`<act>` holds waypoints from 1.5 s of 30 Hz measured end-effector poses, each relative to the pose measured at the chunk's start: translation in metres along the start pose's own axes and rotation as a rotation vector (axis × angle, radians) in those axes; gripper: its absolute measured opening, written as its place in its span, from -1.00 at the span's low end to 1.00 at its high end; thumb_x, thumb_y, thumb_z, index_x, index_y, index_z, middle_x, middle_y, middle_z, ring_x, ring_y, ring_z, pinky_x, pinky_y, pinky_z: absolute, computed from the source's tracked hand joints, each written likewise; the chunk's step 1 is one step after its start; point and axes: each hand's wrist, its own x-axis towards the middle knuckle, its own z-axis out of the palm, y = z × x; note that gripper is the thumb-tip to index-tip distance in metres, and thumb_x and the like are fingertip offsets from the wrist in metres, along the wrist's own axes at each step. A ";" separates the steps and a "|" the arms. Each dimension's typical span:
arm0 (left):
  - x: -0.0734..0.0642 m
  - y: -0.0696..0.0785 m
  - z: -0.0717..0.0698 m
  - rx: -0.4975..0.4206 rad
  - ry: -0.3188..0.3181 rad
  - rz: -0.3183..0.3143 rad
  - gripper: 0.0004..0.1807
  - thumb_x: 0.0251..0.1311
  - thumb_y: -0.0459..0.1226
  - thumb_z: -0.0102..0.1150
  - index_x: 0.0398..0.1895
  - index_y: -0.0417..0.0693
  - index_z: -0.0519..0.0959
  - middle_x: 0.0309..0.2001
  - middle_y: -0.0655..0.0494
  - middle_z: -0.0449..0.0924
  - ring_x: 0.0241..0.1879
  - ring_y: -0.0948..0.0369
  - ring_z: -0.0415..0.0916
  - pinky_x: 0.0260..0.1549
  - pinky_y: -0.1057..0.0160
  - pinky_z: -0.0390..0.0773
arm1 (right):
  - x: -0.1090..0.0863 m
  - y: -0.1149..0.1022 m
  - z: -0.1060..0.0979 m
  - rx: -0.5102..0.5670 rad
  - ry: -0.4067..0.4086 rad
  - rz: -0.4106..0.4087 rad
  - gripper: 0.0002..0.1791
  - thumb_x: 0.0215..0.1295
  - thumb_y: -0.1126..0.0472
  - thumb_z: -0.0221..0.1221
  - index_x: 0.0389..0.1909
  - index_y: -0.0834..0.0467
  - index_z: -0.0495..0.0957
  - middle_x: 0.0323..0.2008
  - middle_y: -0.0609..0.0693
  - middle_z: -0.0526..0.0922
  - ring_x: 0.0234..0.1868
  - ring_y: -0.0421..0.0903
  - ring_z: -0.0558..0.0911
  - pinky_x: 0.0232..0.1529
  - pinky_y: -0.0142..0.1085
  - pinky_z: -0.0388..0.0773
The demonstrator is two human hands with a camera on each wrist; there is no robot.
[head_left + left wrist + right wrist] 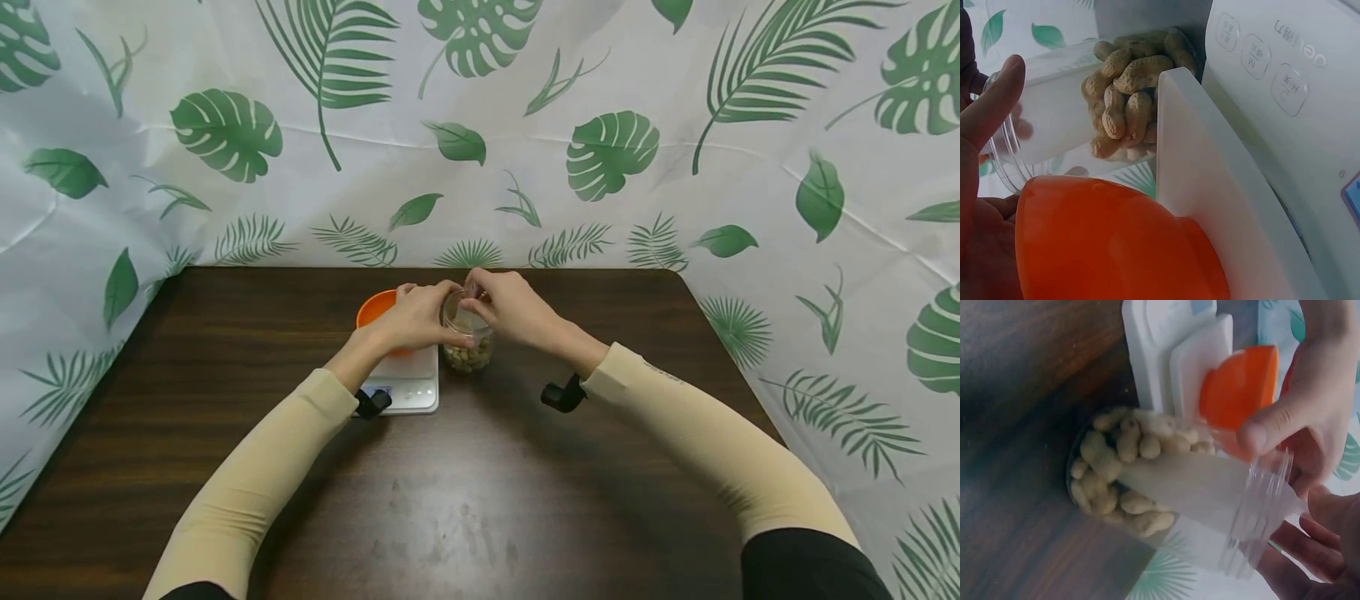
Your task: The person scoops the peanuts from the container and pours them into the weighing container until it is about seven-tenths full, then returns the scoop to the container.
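Observation:
A clear plastic jar (469,357) stands on the table with peanuts (1140,75) in its lower part. My left hand (417,317) grips the jar around its mouth, thumb on the near side. At the opening, my right hand (517,307) pinches the upper end of a translucent whitish plastic piece (1188,487). This piece reaches down inside the jar, its narrow lower end among the peanuts; I cannot tell its exact kind. Left of the jar, an orange bowl (1110,237) sits on a white kitchen scale (411,398), partly hidden behind my left hand.
Dark wood-grain table (465,500) lies under everything. Its back edge is just beyond the jar, against a white cloth (510,133) printed with green leaves. The scale's platform (1210,162) stands close beside the jar.

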 end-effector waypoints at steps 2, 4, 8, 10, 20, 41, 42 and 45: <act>0.000 0.000 0.000 -0.006 0.002 0.004 -0.13 0.09 0.12 0.52 0.38 -0.10 0.41 -0.03 0.08 0.65 0.02 0.06 0.55 0.25 -0.20 0.04 | 0.000 0.001 0.001 0.012 0.007 0.019 -0.82 0.52 0.14 0.21 -0.07 0.18 0.54 -0.25 0.02 0.69 -0.26 -0.09 0.68 -0.24 -0.20 0.62; 0.000 0.000 0.001 -0.009 0.004 0.009 -0.13 0.09 0.11 0.52 0.37 -0.11 0.41 0.00 0.07 0.65 0.02 0.05 0.55 0.25 -0.20 0.05 | 0.000 0.003 0.000 0.028 0.032 0.043 -0.83 0.52 0.14 0.20 -0.08 0.17 0.55 -0.25 0.02 0.68 -0.24 -0.08 0.69 -0.23 -0.20 0.62; 0.000 -0.001 0.001 -0.009 0.002 0.011 -0.10 0.09 0.10 0.53 0.39 -0.15 0.39 0.06 0.03 0.64 0.05 0.04 0.55 0.24 -0.19 0.06 | -0.003 0.010 -0.003 0.063 0.105 0.086 -0.81 0.54 0.11 0.18 -0.07 0.17 0.57 -0.24 0.03 0.68 -0.22 -0.05 0.69 -0.26 -0.17 0.64; 0.000 -0.001 0.001 -0.006 0.002 0.006 -0.09 0.09 0.10 0.53 0.40 -0.16 0.38 0.08 0.02 0.63 0.06 0.04 0.54 0.24 -0.17 0.07 | -0.003 0.012 -0.005 0.079 0.142 0.099 -0.79 0.55 0.10 0.18 -0.05 0.17 0.58 -0.24 0.04 0.68 -0.24 -0.04 0.69 -0.29 -0.15 0.64; 0.002 0.000 0.000 -0.007 -0.004 0.008 -0.10 0.09 0.13 0.52 0.38 -0.14 0.39 0.04 0.03 0.65 0.01 0.05 0.56 0.26 -0.22 0.05 | 0.002 0.005 0.009 0.078 0.085 -0.027 -0.84 0.52 0.17 0.20 -0.10 0.19 0.54 -0.26 0.02 0.69 -0.23 -0.06 0.71 -0.20 -0.18 0.63; 0.000 0.000 0.000 0.008 -0.009 -0.002 -0.05 0.06 0.15 0.53 0.40 -0.17 0.37 0.07 0.04 0.63 0.05 0.06 0.53 0.23 -0.17 0.07 | -0.019 0.029 0.002 0.638 0.271 0.247 -0.67 0.58 0.14 0.11 0.10 0.33 0.49 0.00 0.23 0.62 0.01 0.12 0.70 -0.05 0.03 0.65; 0.000 0.000 0.000 0.007 -0.007 -0.001 -0.05 0.06 0.14 0.53 0.40 -0.17 0.37 0.07 0.05 0.63 0.05 0.06 0.53 0.23 -0.16 0.07 | -0.020 0.030 0.002 0.664 0.280 0.253 -0.67 0.58 0.14 0.11 0.10 0.35 0.48 0.01 0.25 0.62 0.01 0.13 0.69 -0.04 0.04 0.65; 0.000 0.001 0.000 0.004 -0.002 0.001 -0.06 0.06 0.13 0.54 0.39 -0.16 0.38 0.06 0.06 0.63 0.05 0.06 0.53 0.23 -0.16 0.07 | -0.022 0.033 0.003 0.735 0.306 0.272 -0.64 0.59 0.16 0.09 0.12 0.40 0.46 0.04 0.29 0.60 0.02 0.15 0.68 -0.02 0.05 0.64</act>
